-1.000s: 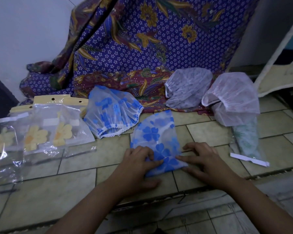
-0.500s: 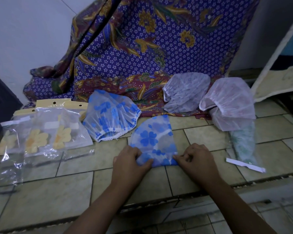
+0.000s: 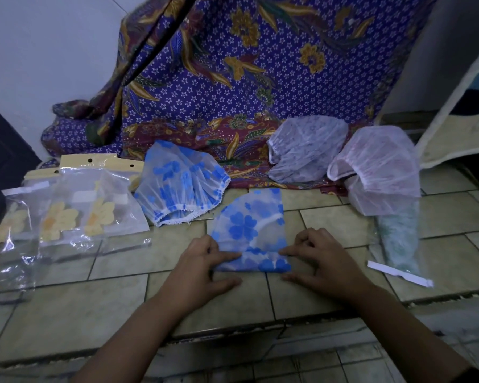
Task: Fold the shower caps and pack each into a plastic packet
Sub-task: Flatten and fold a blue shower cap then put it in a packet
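1. Risk: the fold in the blue shower cap point(image 3: 249, 230) springs open if either hand lifts. The film is slick and the elastic rim pushes back.
2. The cap lies flat on the tiled floor point(image 3: 122, 299), between my left hand point(image 3: 205, 264) and right hand point(image 3: 324, 258). My index fingers point(image 3: 230, 256) press its near corners and my thumbs are on tile. Probably no pinch, but the view is dim.

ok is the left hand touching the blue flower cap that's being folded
Touching. In the head view the left hand has its forefinger lying on the lower left edge of the folded blue cap, with no gap between them.
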